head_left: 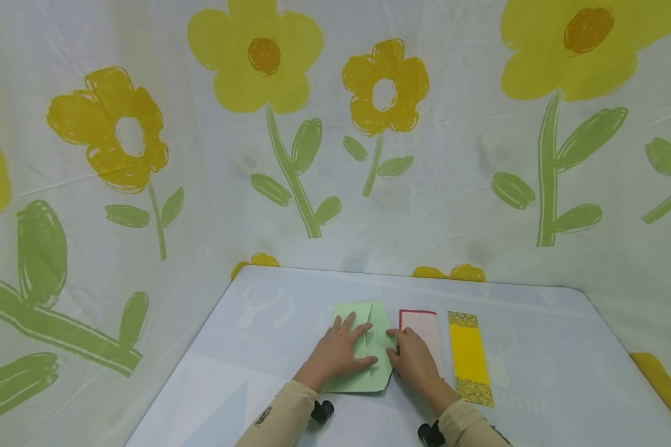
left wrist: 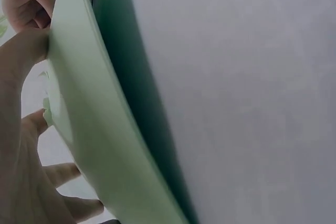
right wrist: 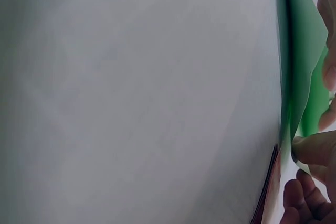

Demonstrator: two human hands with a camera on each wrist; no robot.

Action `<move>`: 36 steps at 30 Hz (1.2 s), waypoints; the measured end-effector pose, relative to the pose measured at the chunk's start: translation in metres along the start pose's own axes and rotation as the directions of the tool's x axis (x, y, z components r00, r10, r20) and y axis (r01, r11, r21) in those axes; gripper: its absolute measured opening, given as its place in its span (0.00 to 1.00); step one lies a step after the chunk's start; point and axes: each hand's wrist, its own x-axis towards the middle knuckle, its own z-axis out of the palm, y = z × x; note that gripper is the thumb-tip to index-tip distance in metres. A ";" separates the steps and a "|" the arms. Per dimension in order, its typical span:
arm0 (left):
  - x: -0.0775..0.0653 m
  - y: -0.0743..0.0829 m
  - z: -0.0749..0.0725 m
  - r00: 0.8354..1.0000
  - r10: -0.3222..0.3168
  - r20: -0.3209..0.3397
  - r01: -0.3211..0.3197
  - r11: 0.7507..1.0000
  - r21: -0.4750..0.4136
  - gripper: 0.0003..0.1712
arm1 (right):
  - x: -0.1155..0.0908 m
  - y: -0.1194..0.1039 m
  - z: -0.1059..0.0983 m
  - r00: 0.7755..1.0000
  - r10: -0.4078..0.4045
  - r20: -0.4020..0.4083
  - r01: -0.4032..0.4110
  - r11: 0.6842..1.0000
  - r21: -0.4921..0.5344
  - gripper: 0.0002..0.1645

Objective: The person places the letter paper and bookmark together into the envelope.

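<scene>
Here, beside pink paper (head_left: 419,321), right hand (head_left: 416,360) pinches green paper's (head_left: 378,344) edge.

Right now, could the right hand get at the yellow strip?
Probably yes: the yellow strip lies nearby, with nothing upright between it and the right hand. That hand, though, seems to grip the green paper's edge, so it would likely need to let go first.

Pale green sheet of paper (head_left: 379,341), folded, lower centre of head view. Line runs down its middle, roughly top to bottom of frame; right side bulges to a blunt corner. Left hand (head_left: 343,349) rests across it, fingers spread; right hand (head_left: 415,359) pinches right edge. In left wrist view, sheet slants from upper left to bottom centre, edge raised.
</scene>
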 end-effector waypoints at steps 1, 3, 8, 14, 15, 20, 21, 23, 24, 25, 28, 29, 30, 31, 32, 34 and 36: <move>0.000 0.000 -0.001 1.000 0.000 0.000 0.000 1.000 -0.009 0.44 | 0.000 0.000 0.000 1.000 0.000 0.001 0.000 1.000 0.001 0.23; -0.001 0.000 -0.003 1.000 -0.003 0.003 0.003 1.000 -0.026 0.44 | 0.001 0.001 0.000 1.000 0.005 0.006 -0.005 1.000 0.005 0.23; -0.001 0.000 -0.006 1.000 -0.012 0.006 0.013 0.998 -0.056 0.44 | 0.002 0.003 -0.001 1.000 0.015 0.013 -0.015 1.000 0.017 0.23; -0.001 -0.001 -0.007 1.000 -0.017 0.011 0.018 0.996 -0.085 0.44 | 0.002 0.005 0.000 1.000 0.017 0.012 -0.017 1.000 0.015 0.23; -0.001 -0.001 -0.007 1.000 -0.017 0.012 0.018 0.996 -0.088 0.44 | 0.002 0.005 0.000 1.000 0.016 0.013 -0.016 1.000 0.016 0.23; -0.002 -0.002 -0.007 1.000 -0.017 0.009 0.018 0.995 -0.100 0.44 | 0.002 0.006 0.000 1.000 0.014 0.014 -0.014 1.000 0.018 0.23; -0.002 -0.002 -0.007 1.000 -0.015 0.007 0.015 0.995 -0.101 0.44 | 0.002 0.006 0.000 1.000 0.014 0.013 -0.014 1.000 0.017 0.23; -0.002 -0.003 -0.007 1.000 -0.011 0.001 0.011 0.994 -0.109 0.44 | 0.002 0.006 0.000 1.000 0.013 0.009 -0.013 1.000 0.013 0.23; -0.002 -0.003 -0.006 1.000 -0.008 -0.002 0.008 0.993 -0.114 0.44 | 0.003 0.006 0.000 1.000 0.013 0.007 -0.013 1.000 0.012 0.23; -0.002 -0.004 -0.006 1.000 -0.008 -0.001 0.008 0.993 -0.115 0.44 | 0.003 0.006 0.000 1.000 0.010 0.004 -0.010 1.000 0.009 0.23; -0.001 -0.004 -0.006 1.000 -0.008 0.000 0.008 0.993 -0.121 0.44 | 0.003 0.006 -0.001 1.000 0.017 0.004 -0.017 1.000 0.010 0.23; -0.001 -0.005 -0.006 1.000 -0.007 -0.001 0.007 0.992 -0.123 0.44 | 0.003 0.005 -0.001 1.000 0.019 0.006 -0.019 1.000 0.012 0.23; -0.001 -0.005 -0.005 1.000 -0.007 -0.004 0.007 0.992 -0.123 0.44 | 0.003 0.005 -0.002 1.000 0.021 0.008 -0.021 1.000 0.013 0.23; -0.001 -0.005 -0.005 1.000 -0.008 -0.005 0.007 0.992 -0.123 0.44 | 0.003 0.005 -0.002 1.000 0.022 0.010 -0.022 1.000 0.013 0.23; -0.001 -0.005 -0.005 1.000 -0.007 -0.008 0.006 0.992 -0.124 0.44 | 0.002 0.005 -0.002 0.999 0.029 0.014 -0.029 0.999 0.016 0.23; -0.001 -0.005 -0.004 1.000 -0.006 -0.017 0.004 0.992 -0.123 0.43 | 0.002 0.005 -0.002 0.999 0.029 0.016 -0.029 0.999 0.015 0.23; 0.000 -0.006 -0.003 1.000 -0.006 -0.023 0.004 0.993 -0.122 0.43 | 0.003 0.005 -0.002 0.999 0.030 0.018 -0.030 1.000 0.008 0.23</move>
